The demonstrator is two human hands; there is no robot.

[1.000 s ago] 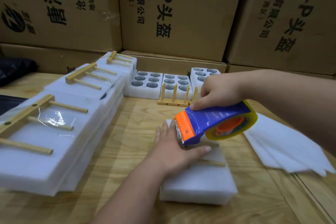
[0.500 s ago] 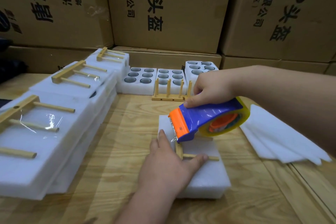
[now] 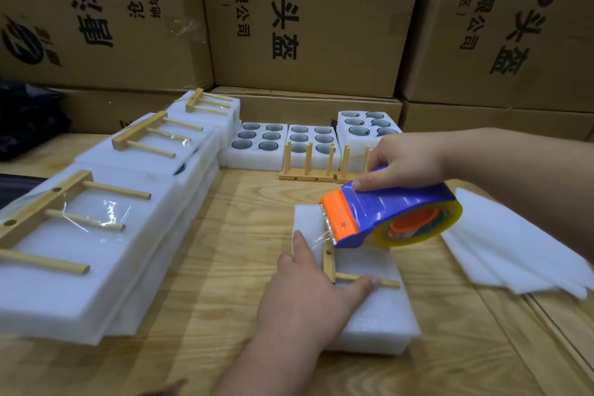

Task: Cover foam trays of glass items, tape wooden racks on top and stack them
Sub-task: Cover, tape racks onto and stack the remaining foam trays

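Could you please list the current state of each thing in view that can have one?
Blue and orange tape dispenser: gripped by right hand, clear tape drawn out.
Covered white foam tray: lying flat, pressed by left hand.
Wooden peg rack: lying on that tray.
Open foam trays: uncovered, glasses showing.
Spare wooden racks: upright.
Finished trays: racks taped on.

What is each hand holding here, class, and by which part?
The right hand grips the tape dispenser by its blue top. The left hand holds nothing; it presses the wooden rack down onto the foam tray.
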